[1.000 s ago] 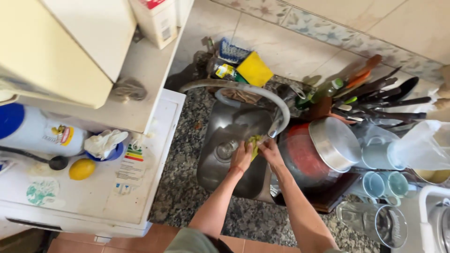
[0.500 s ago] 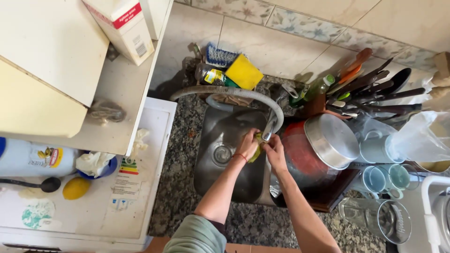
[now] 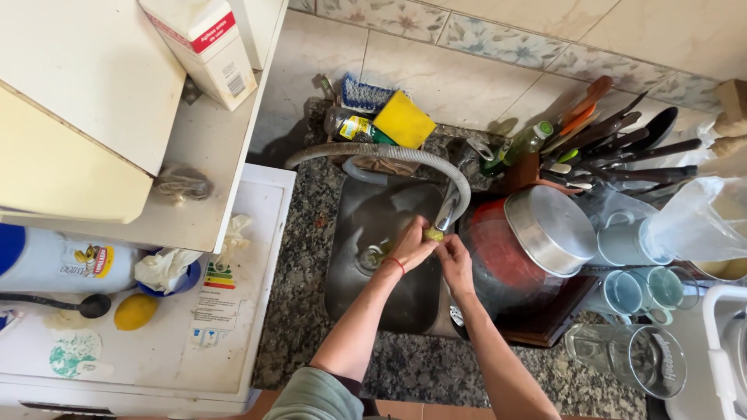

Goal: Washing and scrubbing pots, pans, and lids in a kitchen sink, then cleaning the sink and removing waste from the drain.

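Your left hand (image 3: 410, 245) and right hand (image 3: 454, 263) close on a small yellow sponge (image 3: 433, 233), soft and porous-looking, over a dull, brushed metal sink (image 3: 373, 218). Around it you see speckled granite countertop (image 3: 299, 303), polished but grainy in pattern. The faucet (image 3: 389, 154) is a ribbed, matt grey hose with a shiny metal tip. The steel pot lid (image 3: 548, 229) gleams smooth. The glass mug (image 3: 642, 358) is clear and glossy. The wall tiles (image 3: 467, 78) look glazed. The carton (image 3: 206, 47) is matt paperboard.

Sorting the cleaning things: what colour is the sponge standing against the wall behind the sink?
Yellow; the sponge shows best in the head view.
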